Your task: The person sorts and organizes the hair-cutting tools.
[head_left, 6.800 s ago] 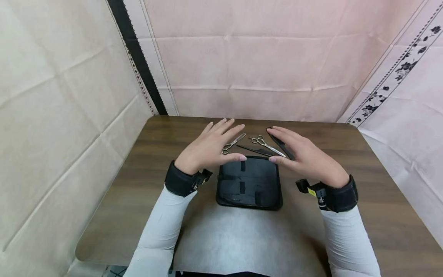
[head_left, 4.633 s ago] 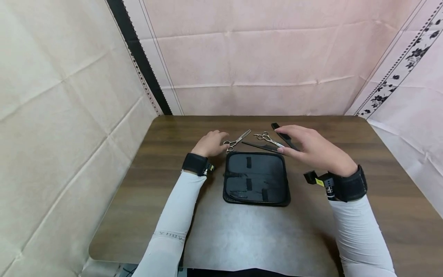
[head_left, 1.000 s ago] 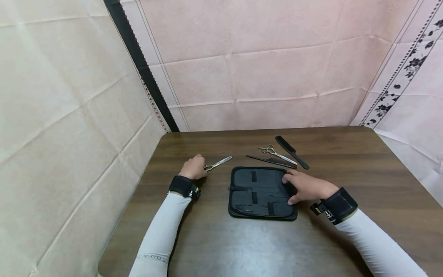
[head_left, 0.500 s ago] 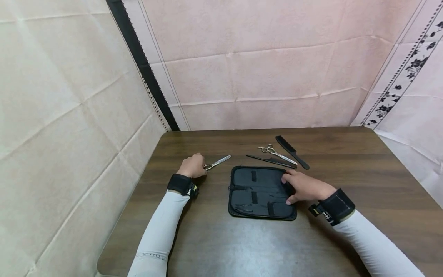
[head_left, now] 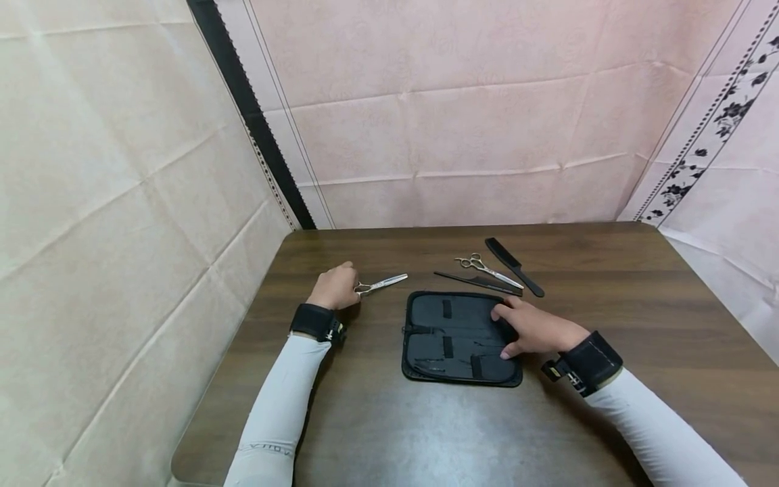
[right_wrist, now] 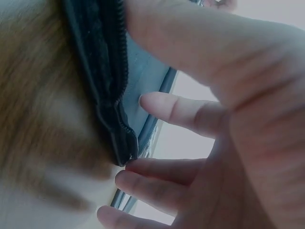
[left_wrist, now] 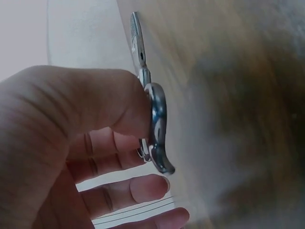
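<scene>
At the left of the table in the head view, my left hand (head_left: 335, 287) pinches the handle of a pair of silver thinning scissors (head_left: 389, 281), whose blades point right. The left wrist view shows thumb and index finger on the scissors' handle (left_wrist: 158, 121), the other fingers loosely spread. My right hand (head_left: 538, 327) rests on the right edge of an unfolded black zip case (head_left: 462, 318), its thumb and index finger touching the inner face. The zipper edge (right_wrist: 123, 62) runs under the thumb in the right wrist view, with the remaining fingers around the corner.
Behind the case lie a thin black comb (head_left: 477, 283), silver scissors (head_left: 489, 272) and a wider black comb (head_left: 514, 266). Elastic loops cross the case's inside. The wooden table (head_left: 426, 433) ends at pale cloth hangings (head_left: 487, 122) at the back and left.
Both hands hovered over the tools at first. My left hand has taken the thinning scissors and carried them left; my right hand has come down from the wider comb onto the case.
</scene>
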A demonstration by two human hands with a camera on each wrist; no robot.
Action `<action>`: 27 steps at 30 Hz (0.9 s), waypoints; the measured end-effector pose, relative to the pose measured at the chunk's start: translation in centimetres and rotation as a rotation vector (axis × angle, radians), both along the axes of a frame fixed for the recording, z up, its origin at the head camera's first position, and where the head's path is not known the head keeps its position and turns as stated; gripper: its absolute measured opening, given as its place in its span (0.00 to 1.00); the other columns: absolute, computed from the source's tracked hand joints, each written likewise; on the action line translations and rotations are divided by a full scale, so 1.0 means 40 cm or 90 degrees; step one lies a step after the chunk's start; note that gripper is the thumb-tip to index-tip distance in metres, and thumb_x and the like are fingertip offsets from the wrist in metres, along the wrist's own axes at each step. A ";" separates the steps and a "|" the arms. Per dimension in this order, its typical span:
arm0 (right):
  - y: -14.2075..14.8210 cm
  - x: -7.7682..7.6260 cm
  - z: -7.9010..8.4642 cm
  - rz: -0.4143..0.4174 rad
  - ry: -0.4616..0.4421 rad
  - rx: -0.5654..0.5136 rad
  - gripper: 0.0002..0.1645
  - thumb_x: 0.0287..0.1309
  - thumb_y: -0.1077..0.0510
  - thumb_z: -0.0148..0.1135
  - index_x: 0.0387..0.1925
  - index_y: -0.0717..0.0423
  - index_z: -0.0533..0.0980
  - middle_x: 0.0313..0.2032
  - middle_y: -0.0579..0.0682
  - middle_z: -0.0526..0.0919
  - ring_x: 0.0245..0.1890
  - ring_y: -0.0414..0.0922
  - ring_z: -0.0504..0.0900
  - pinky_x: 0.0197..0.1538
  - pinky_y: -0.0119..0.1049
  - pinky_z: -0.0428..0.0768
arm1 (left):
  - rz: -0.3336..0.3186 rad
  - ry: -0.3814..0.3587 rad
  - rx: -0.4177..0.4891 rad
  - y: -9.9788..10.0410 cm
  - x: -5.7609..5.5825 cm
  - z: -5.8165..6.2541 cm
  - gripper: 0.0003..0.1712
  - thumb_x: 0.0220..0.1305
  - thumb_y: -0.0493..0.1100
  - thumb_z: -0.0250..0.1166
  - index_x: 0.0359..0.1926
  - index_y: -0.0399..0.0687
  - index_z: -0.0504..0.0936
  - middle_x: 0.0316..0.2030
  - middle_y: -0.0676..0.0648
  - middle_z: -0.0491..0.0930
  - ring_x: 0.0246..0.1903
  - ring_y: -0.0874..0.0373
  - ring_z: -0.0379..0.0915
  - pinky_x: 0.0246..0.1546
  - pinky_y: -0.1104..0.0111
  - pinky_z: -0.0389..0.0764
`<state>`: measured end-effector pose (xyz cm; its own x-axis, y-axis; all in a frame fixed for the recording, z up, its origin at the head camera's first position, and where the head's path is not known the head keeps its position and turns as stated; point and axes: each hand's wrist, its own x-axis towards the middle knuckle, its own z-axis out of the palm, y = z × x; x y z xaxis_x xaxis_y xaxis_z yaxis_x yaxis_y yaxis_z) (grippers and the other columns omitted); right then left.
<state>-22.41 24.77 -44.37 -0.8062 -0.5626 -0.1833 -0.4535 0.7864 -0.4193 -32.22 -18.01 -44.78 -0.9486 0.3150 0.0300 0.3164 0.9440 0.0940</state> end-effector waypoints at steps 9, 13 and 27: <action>0.002 0.000 -0.004 -0.007 -0.017 -0.003 0.39 0.51 0.46 0.82 0.60 0.54 0.74 0.71 0.74 0.60 0.57 0.57 0.75 0.57 0.56 0.80 | -0.014 -0.018 0.025 -0.005 0.019 0.043 0.09 0.53 0.42 0.75 0.34 0.46 0.86 0.40 0.51 0.78 0.37 0.53 0.80 0.39 0.54 0.83; 0.004 -0.003 -0.004 -0.007 -0.019 -0.008 0.39 0.51 0.45 0.81 0.60 0.54 0.73 0.72 0.74 0.60 0.56 0.56 0.76 0.56 0.55 0.81 | -0.030 -0.021 0.042 0.000 0.029 0.066 0.09 0.54 0.43 0.75 0.34 0.46 0.85 0.39 0.52 0.78 0.36 0.54 0.78 0.38 0.55 0.81; -0.001 0.000 -0.001 0.005 -0.013 -0.009 0.39 0.52 0.44 0.81 0.60 0.54 0.73 0.70 0.73 0.62 0.53 0.53 0.78 0.54 0.52 0.81 | -0.078 -0.084 0.054 0.038 0.072 0.114 0.06 0.53 0.39 0.73 0.31 0.50 0.83 0.36 0.53 0.78 0.32 0.56 0.77 0.37 0.59 0.77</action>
<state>-22.39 24.73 -44.41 -0.7976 -0.5718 -0.1921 -0.4509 0.7767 -0.4399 -29.33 -16.49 -40.22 -0.9012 0.4292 -0.0601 0.4075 0.8864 0.2198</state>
